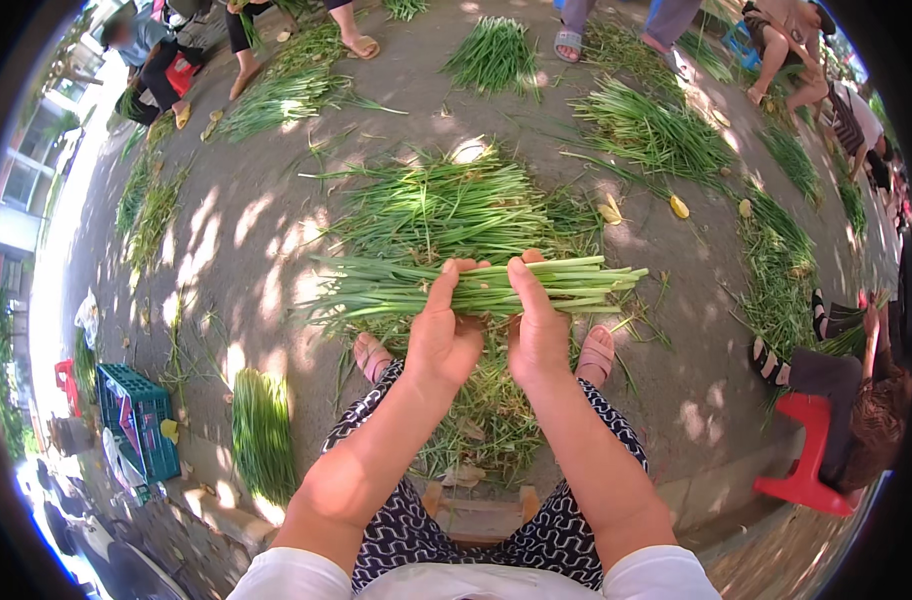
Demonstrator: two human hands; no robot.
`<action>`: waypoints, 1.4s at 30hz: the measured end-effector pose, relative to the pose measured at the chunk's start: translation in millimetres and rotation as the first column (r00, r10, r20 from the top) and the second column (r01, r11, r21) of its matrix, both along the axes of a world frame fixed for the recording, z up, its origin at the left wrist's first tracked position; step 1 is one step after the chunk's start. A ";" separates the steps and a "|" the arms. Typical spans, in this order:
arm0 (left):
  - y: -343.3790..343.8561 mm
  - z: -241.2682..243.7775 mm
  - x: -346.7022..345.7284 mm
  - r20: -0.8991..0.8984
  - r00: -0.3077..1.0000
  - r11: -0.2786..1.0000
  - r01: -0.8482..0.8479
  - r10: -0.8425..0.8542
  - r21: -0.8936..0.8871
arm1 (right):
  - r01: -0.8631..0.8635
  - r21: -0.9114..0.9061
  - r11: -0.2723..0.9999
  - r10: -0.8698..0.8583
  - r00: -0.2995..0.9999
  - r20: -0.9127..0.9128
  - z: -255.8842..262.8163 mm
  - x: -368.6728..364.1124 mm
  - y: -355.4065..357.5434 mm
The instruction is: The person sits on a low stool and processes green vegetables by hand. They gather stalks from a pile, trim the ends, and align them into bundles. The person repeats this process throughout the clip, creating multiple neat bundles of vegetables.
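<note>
Both hands hold one bunch of long green stalks (576, 285), lying sideways with pale cut ends to the right and darker leaf tips to the left. My left hand (446, 322) grips it near the middle, thumb on top. My right hand (537, 322) clasps it closer to the pale ends, thumb on top as well. Fingers beneath the bunch are mostly hidden. Just beyond the hands, a broad heap of similar stalks (448, 206) lies on the pavement. Loose trimmings (493, 420) are scattered between my feet.
A neat stalk bundle (263, 435) and a teal plastic crate (137, 420) are on the left. More piles (654, 131) lie ahead and to the right. Several people sit or stand around, one at the right by a red plastic stool (808, 457). Kerb stones run behind my feet.
</note>
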State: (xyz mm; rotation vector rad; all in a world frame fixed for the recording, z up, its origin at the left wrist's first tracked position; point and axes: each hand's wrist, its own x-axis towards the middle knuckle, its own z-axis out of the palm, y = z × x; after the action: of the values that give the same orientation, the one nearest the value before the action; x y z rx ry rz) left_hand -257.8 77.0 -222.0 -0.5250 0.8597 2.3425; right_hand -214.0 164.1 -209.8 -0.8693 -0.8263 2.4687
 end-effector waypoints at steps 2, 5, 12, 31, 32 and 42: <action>6.1 0.8 5.5 0.059 0.995 0.995 0.071 -0.075 0.075 | 0.048 0.087 0.995 -0.046 0.999 -0.024 3.5 1.8 8.3; 9.2 4.3 16.3 0.013 0.957 0.956 0.287 -0.288 0.059 | 0.011 0.158 0.987 -0.005 0.999 -0.035 4.3 2.4 32.6; -9.5 42.6 9.6 -0.272 0.481 0.552 0.736 -0.834 -0.391 | 0.044 0.130 0.991 -0.039 0.999 -0.034 9.4 13.7 102.1; -10.3 8.9 -17.6 -0.392 0.002 0.379 -0.248 -0.920 -0.891 | -0.368 0.268 0.890 0.357 0.930 0.090 11.6 23.7 77.3; -11.6 12.3 -20.0 -0.371 -0.027 0.360 -0.318 -0.928 -0.877 | -0.367 0.281 0.887 0.357 0.930 0.086 13.8 23.2 77.5; 7.2 22.3 -1.9 -0.372 0.253 0.448 0.581 -0.893 -0.680 | -0.360 0.249 0.899 0.379 0.925 -0.029 19.8 23.1 64.0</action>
State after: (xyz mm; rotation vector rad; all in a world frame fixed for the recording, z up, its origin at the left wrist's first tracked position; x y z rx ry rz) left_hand -259.7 84.2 -199.7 0.6667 1.5425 1.3078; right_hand -190.9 228.1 -190.1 -0.5671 -1.3360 2.6195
